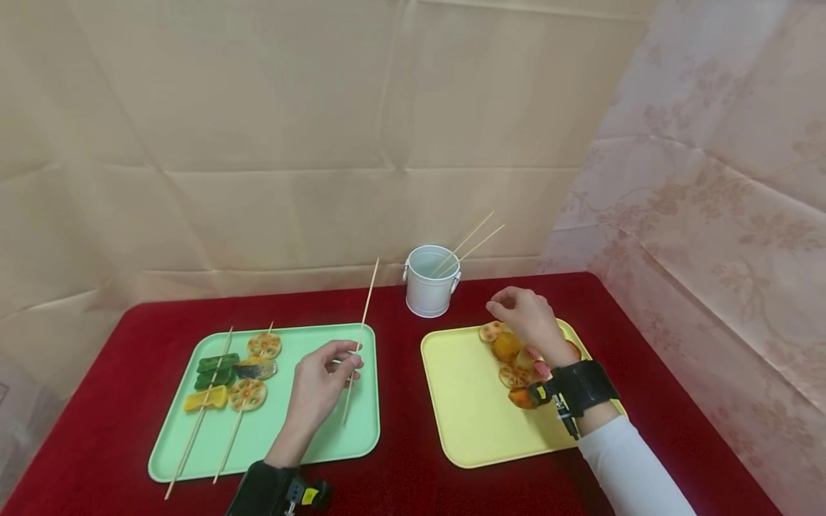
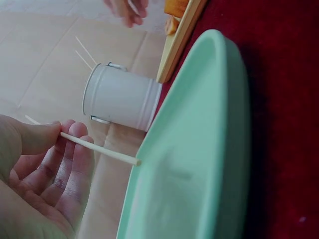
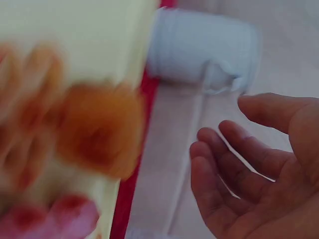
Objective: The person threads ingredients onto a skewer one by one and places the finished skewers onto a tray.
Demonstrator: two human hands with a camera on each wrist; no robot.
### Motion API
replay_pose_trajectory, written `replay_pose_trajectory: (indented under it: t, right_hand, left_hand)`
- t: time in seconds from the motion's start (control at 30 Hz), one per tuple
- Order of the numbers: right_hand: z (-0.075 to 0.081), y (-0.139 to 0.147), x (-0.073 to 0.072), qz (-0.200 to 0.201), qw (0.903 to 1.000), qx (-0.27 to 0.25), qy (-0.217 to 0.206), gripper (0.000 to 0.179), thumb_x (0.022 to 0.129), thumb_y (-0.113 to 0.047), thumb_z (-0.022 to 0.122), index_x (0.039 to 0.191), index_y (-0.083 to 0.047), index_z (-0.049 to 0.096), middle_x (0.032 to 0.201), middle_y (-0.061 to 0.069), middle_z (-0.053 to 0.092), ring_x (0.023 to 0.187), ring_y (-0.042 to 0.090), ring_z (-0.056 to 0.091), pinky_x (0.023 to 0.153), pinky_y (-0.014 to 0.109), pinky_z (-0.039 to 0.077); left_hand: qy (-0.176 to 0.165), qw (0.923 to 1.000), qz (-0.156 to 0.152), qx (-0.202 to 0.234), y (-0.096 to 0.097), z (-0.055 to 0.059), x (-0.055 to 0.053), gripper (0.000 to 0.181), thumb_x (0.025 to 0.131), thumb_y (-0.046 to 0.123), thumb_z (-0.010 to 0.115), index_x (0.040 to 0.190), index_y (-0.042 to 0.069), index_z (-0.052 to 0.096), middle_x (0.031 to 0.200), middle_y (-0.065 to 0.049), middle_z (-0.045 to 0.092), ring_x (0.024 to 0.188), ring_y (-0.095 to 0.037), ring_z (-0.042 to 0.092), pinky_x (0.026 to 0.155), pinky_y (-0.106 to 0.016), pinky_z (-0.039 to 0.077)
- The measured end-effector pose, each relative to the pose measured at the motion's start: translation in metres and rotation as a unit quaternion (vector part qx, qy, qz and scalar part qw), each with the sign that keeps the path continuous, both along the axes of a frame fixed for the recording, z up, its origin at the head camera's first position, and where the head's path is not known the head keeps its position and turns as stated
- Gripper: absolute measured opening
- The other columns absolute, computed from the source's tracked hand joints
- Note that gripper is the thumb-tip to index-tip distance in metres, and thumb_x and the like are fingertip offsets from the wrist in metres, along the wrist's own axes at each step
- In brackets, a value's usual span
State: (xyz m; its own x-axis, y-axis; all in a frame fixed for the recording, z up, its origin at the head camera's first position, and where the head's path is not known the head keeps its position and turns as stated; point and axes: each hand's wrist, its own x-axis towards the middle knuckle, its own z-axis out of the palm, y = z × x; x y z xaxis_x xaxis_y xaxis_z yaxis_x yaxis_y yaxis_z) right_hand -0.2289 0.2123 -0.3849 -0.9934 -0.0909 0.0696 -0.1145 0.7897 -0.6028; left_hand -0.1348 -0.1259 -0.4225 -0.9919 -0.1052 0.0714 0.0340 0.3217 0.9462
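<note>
My left hand (image 1: 324, 376) pinches a thin bamboo skewer (image 1: 368, 301) between thumb and fingertips, above the right side of the green tray (image 1: 297, 430). The left wrist view shows the skewer (image 2: 99, 148) bare, its blunt end near the tray rim. My right hand (image 1: 529, 319) holds nothing and hovers over the far part of the yellow tray (image 1: 477, 437). Beneath it lie food pieces, among them lotus root slices (image 1: 514, 375) and orange-brown chunks (image 1: 506, 347); the hand and wrist hide some of them. In the right wrist view the fingers (image 3: 209, 189) are loosely bent, apart from the thumb.
Two loaded skewers lie on the green tray's left: one with green and yellow pieces (image 1: 206, 398), the other with lotus slices (image 1: 248, 394) and a grey-yellow piece (image 1: 257, 368). A white bucket (image 1: 429, 294) holding two skewers (image 1: 474, 247) stands behind, between the trays, near the cloth wall.
</note>
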Motion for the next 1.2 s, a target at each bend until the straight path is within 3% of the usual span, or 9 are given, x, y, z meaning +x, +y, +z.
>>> replay_pose_trajectory:
  t: [0.2, 0.37, 0.5, 0.63, 1.0, 1.2]
  right_hand:
    - [-0.017, -0.001, -0.004, 0.004, 0.9934, 0.113, -0.019, 0.037, 0.095, -0.028, 0.075, 0.116, 0.002, 0.069, 0.106, 0.018, 0.071, 0.092, 0.035, 0.062, 0.083, 0.050, 0.052]
    - [-0.022, -0.006, -0.004, 0.008, 0.9870, 0.158, -0.028, 0.035, 0.091, -0.027, 0.079, 0.107, 0.001, 0.067, 0.092, 0.015, 0.067, 0.084, 0.033, 0.060, 0.076, 0.048, 0.052]
    - [-0.023, -0.008, -0.004, 0.008, 0.9850, 0.169, -0.035, 0.027, 0.090, -0.026, 0.078, 0.091, -0.005, 0.061, 0.074, 0.009, 0.057, 0.071, 0.029, 0.054, 0.063, 0.040, 0.045]
    - [-0.024, -0.010, -0.005, 0.003, 0.9834, 0.176, -0.043, 0.029, 0.089, -0.028, 0.079, 0.084, -0.007, 0.060, 0.069, 0.007, 0.054, 0.066, 0.027, 0.052, 0.059, 0.037, 0.041]
    - [-0.028, -0.009, -0.012, -0.002, 0.9826, 0.178, -0.053, 0.038, 0.086, -0.029, 0.086, 0.088, -0.004, 0.057, 0.074, 0.010, 0.055, 0.072, 0.029, 0.053, 0.063, 0.040, 0.044]
    - [-0.030, -0.009, -0.013, -0.003, 0.9889, 0.132, -0.069, 0.035, 0.088, -0.025, 0.084, 0.090, -0.006, 0.056, 0.075, 0.009, 0.054, 0.071, 0.027, 0.052, 0.060, 0.036, 0.040]
  left_hand:
    - [0.000, 1.0000, -0.006, -0.006, -0.002, -0.005, 0.001, 0.018, 0.095, 0.001, 0.074, 0.112, -0.001, 0.075, 0.087, -0.010, 0.074, 0.074, -0.026, 0.072, 0.063, -0.026, 0.059]
    - [0.003, 0.9999, -0.009, -0.005, -0.002, -0.008, 0.002, 0.017, 0.094, 0.002, 0.074, 0.111, -0.001, 0.075, 0.086, -0.010, 0.074, 0.072, -0.025, 0.072, 0.063, -0.025, 0.058]
    - [0.004, 1.0000, -0.007, -0.002, -0.003, -0.009, 0.001, 0.018, 0.093, 0.001, 0.075, 0.111, -0.002, 0.075, 0.085, -0.011, 0.074, 0.071, -0.025, 0.072, 0.062, -0.025, 0.057]
    - [0.004, 0.9999, -0.009, 0.000, -0.003, -0.010, 0.001, 0.018, 0.093, 0.000, 0.075, 0.111, -0.002, 0.075, 0.085, -0.010, 0.074, 0.071, -0.026, 0.072, 0.061, -0.025, 0.057]
    - [0.002, 0.9999, -0.012, -0.006, -0.002, -0.010, 0.002, 0.017, 0.094, 0.001, 0.074, 0.110, 0.000, 0.076, 0.085, -0.013, 0.075, 0.071, -0.027, 0.072, 0.060, -0.025, 0.055]
    - [0.002, 0.9999, -0.011, -0.005, -0.003, -0.010, 0.003, 0.017, 0.094, 0.001, 0.074, 0.110, -0.001, 0.076, 0.085, -0.012, 0.074, 0.071, -0.028, 0.072, 0.060, -0.024, 0.056]
